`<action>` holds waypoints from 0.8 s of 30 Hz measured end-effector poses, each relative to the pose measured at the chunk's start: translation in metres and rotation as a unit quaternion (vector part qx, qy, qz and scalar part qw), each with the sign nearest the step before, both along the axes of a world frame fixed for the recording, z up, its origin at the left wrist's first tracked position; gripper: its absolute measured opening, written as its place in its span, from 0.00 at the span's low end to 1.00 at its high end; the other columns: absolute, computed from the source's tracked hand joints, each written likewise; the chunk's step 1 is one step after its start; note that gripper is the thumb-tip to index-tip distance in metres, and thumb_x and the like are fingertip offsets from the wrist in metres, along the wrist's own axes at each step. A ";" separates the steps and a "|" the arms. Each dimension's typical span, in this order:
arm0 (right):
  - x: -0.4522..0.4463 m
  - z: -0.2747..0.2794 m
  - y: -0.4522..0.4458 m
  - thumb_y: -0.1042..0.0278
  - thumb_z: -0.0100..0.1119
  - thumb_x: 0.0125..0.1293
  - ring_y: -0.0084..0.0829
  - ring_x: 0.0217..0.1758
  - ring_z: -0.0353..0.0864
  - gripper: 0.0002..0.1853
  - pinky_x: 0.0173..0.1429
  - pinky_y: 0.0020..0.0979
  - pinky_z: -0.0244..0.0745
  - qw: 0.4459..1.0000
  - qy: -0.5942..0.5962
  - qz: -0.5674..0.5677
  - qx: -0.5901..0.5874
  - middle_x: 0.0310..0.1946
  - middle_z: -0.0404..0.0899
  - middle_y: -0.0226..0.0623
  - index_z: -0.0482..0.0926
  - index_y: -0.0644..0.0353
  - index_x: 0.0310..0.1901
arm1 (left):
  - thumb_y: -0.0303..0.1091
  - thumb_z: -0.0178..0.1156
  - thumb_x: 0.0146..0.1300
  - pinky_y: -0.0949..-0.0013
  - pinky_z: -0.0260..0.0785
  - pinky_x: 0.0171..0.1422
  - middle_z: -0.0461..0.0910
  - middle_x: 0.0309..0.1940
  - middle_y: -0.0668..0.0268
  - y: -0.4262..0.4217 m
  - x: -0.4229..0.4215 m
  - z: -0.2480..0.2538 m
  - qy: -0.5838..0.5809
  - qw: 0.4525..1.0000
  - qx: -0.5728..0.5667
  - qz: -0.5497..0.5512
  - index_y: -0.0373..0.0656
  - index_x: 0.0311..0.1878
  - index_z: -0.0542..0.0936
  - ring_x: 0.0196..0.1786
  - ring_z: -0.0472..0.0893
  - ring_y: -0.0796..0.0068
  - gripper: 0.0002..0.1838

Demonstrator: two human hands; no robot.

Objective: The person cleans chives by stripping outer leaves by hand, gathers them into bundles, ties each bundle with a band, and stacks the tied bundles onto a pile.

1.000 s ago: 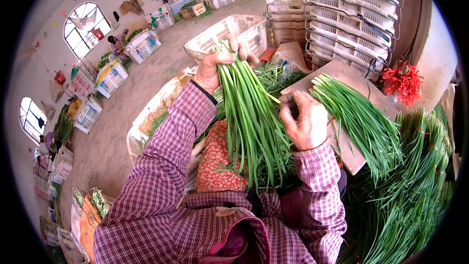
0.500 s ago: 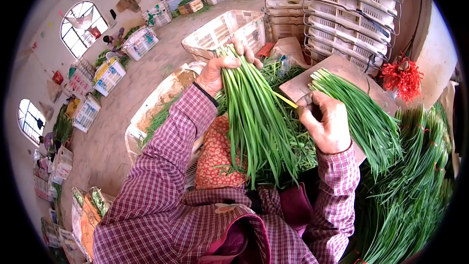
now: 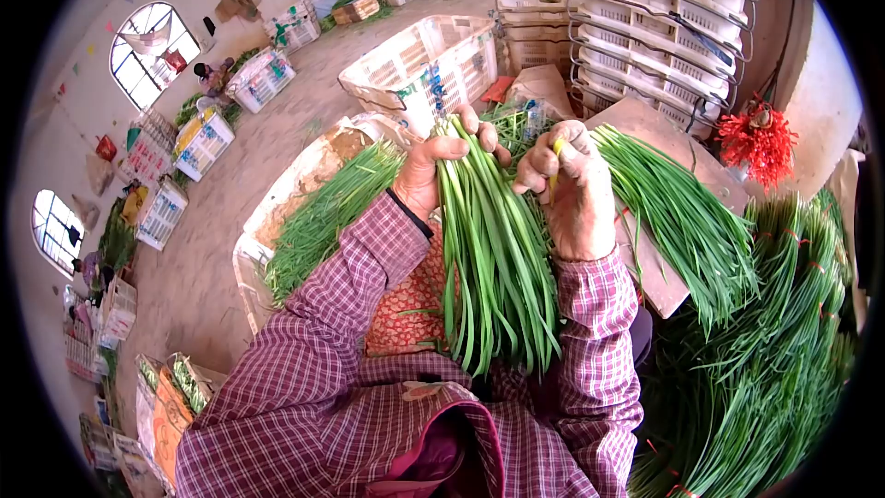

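Observation:
My left hand point(image 3: 429, 171) is closed around the pale stem ends of a bunch of garlic chives point(image 3: 493, 277), whose green leaves hang down over my lap. Just right of it, my right hand point(image 3: 579, 194) pinches a yellow leaf point(image 3: 557, 149) between thumb and fingers. The leaf's lower end is hidden by the hand. Another bunch of chives point(image 3: 682, 217) lies on a board point(image 3: 656, 267) to the right. A red floral cloth point(image 3: 406, 300) shows behind the held bunch.
Loose chives point(image 3: 336, 212) lie in a pale crate point(image 3: 247, 263) at left. Many tied bundles point(image 3: 765, 360) are heaped at lower right. Stacked white crates point(image 3: 654, 37) rise at the back, beside hanging red ties point(image 3: 758, 146). People sit among crates along the far wall.
My left hand has lowered the bunch slightly and shifted it right. My right hand has moved up and left, close to the stems, still pinching the yellow leaf. More loose chives show at left.

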State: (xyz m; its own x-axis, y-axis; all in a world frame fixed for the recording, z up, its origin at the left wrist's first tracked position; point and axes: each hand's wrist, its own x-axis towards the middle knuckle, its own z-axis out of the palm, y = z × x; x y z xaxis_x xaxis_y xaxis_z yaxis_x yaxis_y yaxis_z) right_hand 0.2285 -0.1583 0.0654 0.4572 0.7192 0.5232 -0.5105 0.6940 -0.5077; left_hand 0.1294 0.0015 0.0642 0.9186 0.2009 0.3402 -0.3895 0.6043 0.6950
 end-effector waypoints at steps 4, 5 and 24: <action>0.000 0.009 -0.016 0.64 0.52 0.68 0.26 0.29 0.71 0.08 0.38 0.31 0.76 0.999 0.012 -0.039 -0.024 0.26 0.67 0.28 0.69 0.59 0.39 | 0.29 0.62 0.50 0.56 0.81 0.45 0.76 0.39 0.60 -0.001 -0.006 -0.014 0.033 0.999 0.008 0.032 0.47 0.43 0.69 0.42 0.82 0.59 0.17; 0.002 0.013 -0.018 0.64 0.54 0.67 0.25 0.29 0.70 0.08 0.37 0.30 0.76 0.999 0.037 -0.028 -0.003 0.25 0.65 0.27 0.68 0.58 0.38 | 0.29 0.62 0.50 0.56 0.81 0.45 0.76 0.39 0.60 -0.002 -0.007 -0.016 0.034 0.999 0.006 0.030 0.47 0.43 0.69 0.42 0.82 0.59 0.17; 0.040 -0.053 -0.078 0.65 0.58 0.68 0.21 0.26 0.72 0.13 0.32 0.24 0.70 0.736 -0.405 -0.418 -0.345 0.37 0.79 0.37 0.80 0.64 0.48 | 0.34 0.60 0.51 0.56 0.65 0.65 0.73 0.25 0.78 0.098 -0.045 0.026 -0.131 0.971 -0.025 0.201 0.54 0.34 0.72 0.35 0.76 0.75 0.08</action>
